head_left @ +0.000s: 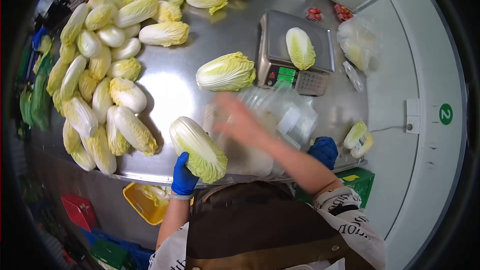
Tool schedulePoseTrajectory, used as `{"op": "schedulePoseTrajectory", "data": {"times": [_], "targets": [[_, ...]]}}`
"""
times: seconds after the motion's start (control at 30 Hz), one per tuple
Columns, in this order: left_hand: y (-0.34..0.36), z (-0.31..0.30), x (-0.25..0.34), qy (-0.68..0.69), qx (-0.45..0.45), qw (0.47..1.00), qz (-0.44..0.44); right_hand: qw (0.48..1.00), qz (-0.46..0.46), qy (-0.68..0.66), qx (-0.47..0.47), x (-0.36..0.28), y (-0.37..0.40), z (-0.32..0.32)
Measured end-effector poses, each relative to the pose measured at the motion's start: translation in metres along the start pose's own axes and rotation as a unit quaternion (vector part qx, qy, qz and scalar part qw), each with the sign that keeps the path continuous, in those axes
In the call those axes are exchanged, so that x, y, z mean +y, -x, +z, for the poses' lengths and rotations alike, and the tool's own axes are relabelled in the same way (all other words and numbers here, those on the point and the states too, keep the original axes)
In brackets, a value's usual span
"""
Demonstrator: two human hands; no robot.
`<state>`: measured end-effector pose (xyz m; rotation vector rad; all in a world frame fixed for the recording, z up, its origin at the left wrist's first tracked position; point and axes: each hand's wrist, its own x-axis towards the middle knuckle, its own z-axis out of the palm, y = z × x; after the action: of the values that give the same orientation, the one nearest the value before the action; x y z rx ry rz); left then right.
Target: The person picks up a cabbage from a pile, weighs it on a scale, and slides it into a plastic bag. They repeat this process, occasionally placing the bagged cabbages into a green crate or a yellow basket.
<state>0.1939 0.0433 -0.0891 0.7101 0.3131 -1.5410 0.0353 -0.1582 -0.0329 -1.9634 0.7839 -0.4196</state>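
Observation:
A blue glove covers my left hand, which is closed round the lower left side of a napa cabbage near the table's front edge. My bare right hand is smeared by motion, so its fingers and anything in them cannot be made out. It lies over a pale cloth-like sheet, beside clear plastic bags. Just beyond it rests another cabbage. On the scale, whose display glows green, lies a smaller cabbage.
Many cabbages are heaped on the metal table's left side. At the right are a plastic bag, wrapped cabbage pieces and a blue crumpled item. A yellow crate and a red container stand below the front edge.

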Motion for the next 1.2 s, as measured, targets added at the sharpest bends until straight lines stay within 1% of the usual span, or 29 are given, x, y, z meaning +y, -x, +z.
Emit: {"op": "schedulePoseTrajectory", "data": {"times": [0.03,0.07,0.1,0.17,0.23,0.3,0.33,0.37,0.43,0.47,0.5,0.53,0.57,0.6,0.63,0.67,0.7,0.73,0.77,0.87,0.9,0.97,1.0,1.03,1.07,1.1,1.13,1.17,1.2], "targets": [[-0.006,0.004,0.002,-0.026,0.006,1.000,-0.010,0.992,0.053,0.022,0.110,0.005,-0.012,-0.036],[-0.010,0.009,0.005,-0.051,0.013,0.998,-0.019,0.968,0.053,0.133,0.204,0.023,-0.024,-0.071],[-0.015,0.016,0.008,-0.076,0.020,0.997,-0.026,0.913,0.093,0.303,0.257,0.051,-0.038,-0.101],[-0.024,0.040,0.008,-0.162,0.014,0.986,-0.029,0.817,0.124,0.478,0.299,0.091,-0.053,-0.152],[-0.036,0.057,0.003,-0.231,0.001,0.972,-0.033,0.790,0.241,0.504,0.252,0.119,-0.065,-0.181],[-0.048,0.059,-0.004,-0.261,-0.014,0.964,-0.049,0.869,0.249,0.335,0.266,0.170,-0.069,-0.213],[-0.052,0.060,-0.007,-0.277,-0.018,0.959,-0.054,0.897,0.250,0.246,0.269,0.175,-0.068,-0.216],[-0.057,0.060,-0.011,-0.292,-0.024,0.954,-0.059,0.917,0.249,0.153,0.273,0.180,-0.064,-0.216],[-0.062,0.061,-0.019,-0.311,0.002,0.949,-0.053,0.930,0.240,-0.031,0.276,0.154,-0.043,-0.213],[-0.065,0.061,-0.024,-0.325,0.012,0.944,-0.047,0.934,0.183,-0.117,0.285,0.140,-0.022,-0.189],[-0.067,0.059,-0.029,-0.338,0.022,0.940,-0.041,0.946,0.141,-0.093,0.277,0.144,0.000,-0.160],[-0.072,0.052,-0.034,-0.359,0.026,0.932,-0.030,0.947,0.174,-0.129,0.239,0.122,0.029,-0.129],[-0.076,0.047,-0.041,-0.389,0.041,0.920,-0.017,0.960,0.109,-0.137,0.218,0.114,0.056,-0.092],[-0.081,0.043,-0.050,-0.419,0.054,0.906,-0.002,0.949,0.145,-0.204,0.191,0.104,0.082,-0.055],[-0.086,0.037,-0.059,-0.450,0.067,0.890,0.014,0.946,0.153,-0.204,0.201,0.104,0.104,-0.018],[-0.091,0.026,-0.070,-0.479,0.061,0.874,0.054,0.942,0.162,-0.205,0.212,0.109,0.122,0.017],[-0.099,0.010,-0.083,-0.531,0.009,0.837,0.131,0.947,0.189,-0.138,0.222,0.111,0.135,0.046],[-0.104,-0.003,-0.095,-0.653,0.046,0.739,0.160,0.946,0.203,-0.098,0.233,0.117,0.140,0.069],[-0.105,-0.011,-0.103,-0.758,0.080,0.621,0.186,0.944,0.217,-0.058,0.243,0.119,0.145,0.083],[-0.102,-0.013,-0.080,-0.772,0.025,0.619,0.144,0.943,0.235,0.151,0.180,0.118,0.152,0.066],[-0.095,-0.016,-0.068,-0.835,-0.021,0.489,0.252,0.946,0.216,0.162,0.178,0.112,0.158,0.057],[-0.075,0.018,-0.045,-0.810,0.008,0.417,0.411,0.951,0.169,0.191,0.176,0.100,0.162,0.024],[-0.079,0.006,-0.042,-0.753,0.052,0.510,0.413,0.934,0.145,0.232,0.232,0.093,0.164,0.011],[-0.087,-0.012,-0.038,-0.684,0.096,0.598,0.407,0.930,0.196,0.172,0.260,0.101,0.168,0.007],[-0.094,-0.026,-0.030,-0.504,0.148,0.833,0.173,0.920,0.246,0.109,0.285,0.113,0.174,0.008],[-0.096,-0.034,-0.019,-0.421,0.129,0.897,0.017,0.903,0.296,0.045,0.307,0.125,0.178,0.009],[-0.097,-0.035,-0.021,-0.412,0.115,0.904,-0.012,0.882,0.393,-0.066,0.250,0.136,0.177,0.007],[-0.099,-0.035,-0.023,-0.404,0.099,0.909,-0.041,0.885,0.397,-0.105,0.222,0.146,0.172,0.011],[-0.099,-0.033,-0.028,-0.421,0.064,0.903,-0.054,0.884,0.400,-0.145,0.193,0.155,0.164,0.021]]}}
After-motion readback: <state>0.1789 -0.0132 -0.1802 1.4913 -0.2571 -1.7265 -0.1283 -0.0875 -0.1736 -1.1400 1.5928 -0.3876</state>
